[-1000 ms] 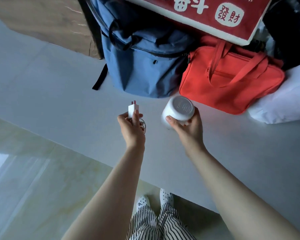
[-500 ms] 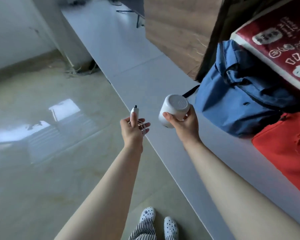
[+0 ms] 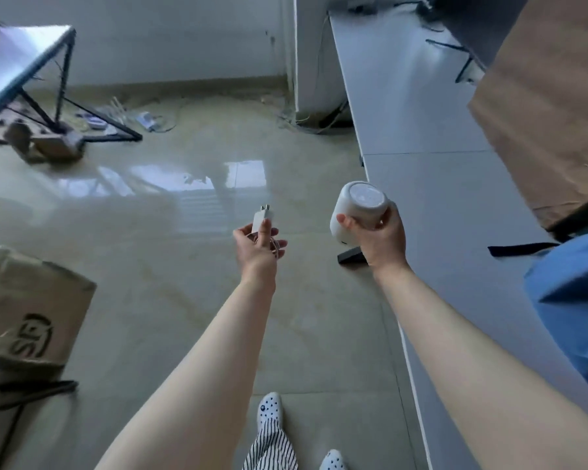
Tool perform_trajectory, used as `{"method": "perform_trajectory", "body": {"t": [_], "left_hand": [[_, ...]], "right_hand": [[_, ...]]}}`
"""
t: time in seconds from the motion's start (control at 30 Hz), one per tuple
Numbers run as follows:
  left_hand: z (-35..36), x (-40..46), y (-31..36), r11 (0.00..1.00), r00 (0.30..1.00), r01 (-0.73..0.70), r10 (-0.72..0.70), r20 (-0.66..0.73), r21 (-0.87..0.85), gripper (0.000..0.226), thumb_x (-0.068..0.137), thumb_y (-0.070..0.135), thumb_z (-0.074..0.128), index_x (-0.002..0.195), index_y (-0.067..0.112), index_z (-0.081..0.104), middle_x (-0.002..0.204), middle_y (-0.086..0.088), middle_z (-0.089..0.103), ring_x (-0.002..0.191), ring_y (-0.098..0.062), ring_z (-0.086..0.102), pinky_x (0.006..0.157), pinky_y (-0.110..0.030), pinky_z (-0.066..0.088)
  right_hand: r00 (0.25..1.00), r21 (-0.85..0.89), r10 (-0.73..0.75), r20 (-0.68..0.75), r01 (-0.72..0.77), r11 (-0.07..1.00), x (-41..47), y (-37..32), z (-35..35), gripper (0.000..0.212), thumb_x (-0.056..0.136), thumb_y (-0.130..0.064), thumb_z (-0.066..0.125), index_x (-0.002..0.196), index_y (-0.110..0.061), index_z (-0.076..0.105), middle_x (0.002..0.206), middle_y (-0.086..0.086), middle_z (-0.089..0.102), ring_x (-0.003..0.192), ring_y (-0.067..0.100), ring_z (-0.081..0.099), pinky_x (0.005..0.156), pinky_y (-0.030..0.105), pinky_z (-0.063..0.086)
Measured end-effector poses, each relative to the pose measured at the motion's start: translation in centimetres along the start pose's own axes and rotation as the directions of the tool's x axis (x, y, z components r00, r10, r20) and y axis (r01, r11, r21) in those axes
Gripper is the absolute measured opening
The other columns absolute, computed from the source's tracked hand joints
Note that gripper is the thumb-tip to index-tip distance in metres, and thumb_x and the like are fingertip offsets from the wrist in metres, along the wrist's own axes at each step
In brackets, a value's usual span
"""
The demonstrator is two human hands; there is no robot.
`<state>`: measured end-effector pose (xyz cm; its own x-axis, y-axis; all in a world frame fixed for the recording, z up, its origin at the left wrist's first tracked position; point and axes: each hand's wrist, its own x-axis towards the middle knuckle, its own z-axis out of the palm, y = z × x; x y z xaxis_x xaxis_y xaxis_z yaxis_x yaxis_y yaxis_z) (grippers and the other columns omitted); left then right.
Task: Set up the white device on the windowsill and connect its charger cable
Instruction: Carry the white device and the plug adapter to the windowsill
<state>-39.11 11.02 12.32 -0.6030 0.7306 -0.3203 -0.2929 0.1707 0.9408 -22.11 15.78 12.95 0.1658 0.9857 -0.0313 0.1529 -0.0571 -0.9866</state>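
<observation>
My right hand (image 3: pixel 381 240) grips the white device (image 3: pixel 358 210), a rounded cylinder tilted with its flat round end facing up, held over the floor just left of the windowsill's edge. My left hand (image 3: pixel 257 249) holds the white charger plug (image 3: pixel 262 221) upright with its prongs up, and the coiled white cable (image 3: pixel 274 245) is bunched in the palm. The long pale grey windowsill (image 3: pixel 431 184) runs along the right from far to near. Both hands are level, a short gap between them.
A brown cardboard sheet (image 3: pixel 550 106) leans on the sill at right, with a blue backpack (image 3: pixel 577 307) nearer. A small black block (image 3: pixel 352 255) sits at the sill's base. A cardboard box (image 3: pixel 31 307) stands at left, a black-framed table (image 3: pixel 24 62) far left. Glossy floor lies ahead.
My view has swung left, away from the bags on the sill toward the open floor and far wall. Both hands keep their holds on the plug and the device.
</observation>
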Motion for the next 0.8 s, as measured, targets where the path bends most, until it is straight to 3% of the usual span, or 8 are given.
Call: {"method": "perform_trajectory", "body": {"t": [0.1,0.3,0.5,0.8], "left_hand": [[-1.4,1.8,1.5,0.999,0.999,-0.014,0.013,-0.030,-0.036,0.025,0.097,0.027,0.051,0.108,0.009,0.037,0.083,-0.002,0.060,0.042,-0.002,0.060,0.044,-0.016,0.048],[-3.1,6.2,4.2,0.998,0.999,-0.017,0.015,-0.041,-0.055,0.028,0.096,0.028,0.052,0.110,0.010,0.037,0.084,-0.001,0.061,0.052,-0.009,0.061,0.048,-0.019,0.049],[-3.9,11.8,6.7,0.999,1.000,-0.015,0.014,-0.014,-0.039,0.026,0.096,0.025,0.054,0.109,0.010,0.036,0.082,0.000,0.059,0.057,-0.016,0.058,0.046,-0.019,0.047],[-3.1,19.6,11.5,0.999,0.999,-0.031,0.031,0.015,-0.022,0.026,0.096,0.025,0.054,0.109,0.012,0.036,0.083,-0.001,0.058,0.059,-0.017,0.058,0.055,-0.026,0.046]], "right_hand": [[0.999,0.004,-0.020,0.032,0.020,1.000,0.9,-1.2,2.6,0.052,0.064,-0.019,0.088,0.103,-0.020,0.054,0.089,-0.016,0.058,0.089,0.015,0.058,0.082,0.032,0.049],[0.997,-0.036,-0.017,0.071,0.020,0.999,3.1,-2.9,7.1,0.059,0.057,-0.035,0.089,0.105,-0.025,0.055,0.098,-0.011,0.062,0.094,0.017,0.061,0.088,0.038,0.052],[0.998,-0.062,-0.024,0.050,0.027,0.998,6.2,-4.9,11.9,0.066,0.059,-0.037,0.088,0.114,-0.019,0.057,0.113,-0.001,0.066,0.102,0.017,0.062,0.083,0.027,0.047],[1.000,-0.104,-0.027,0.006,0.027,0.994,11.5,-8.2,17.6,0.068,0.064,-0.034,0.087,0.120,-0.012,0.056,0.114,-0.001,0.062,0.098,0.014,0.056,0.079,0.022,0.040]]}}
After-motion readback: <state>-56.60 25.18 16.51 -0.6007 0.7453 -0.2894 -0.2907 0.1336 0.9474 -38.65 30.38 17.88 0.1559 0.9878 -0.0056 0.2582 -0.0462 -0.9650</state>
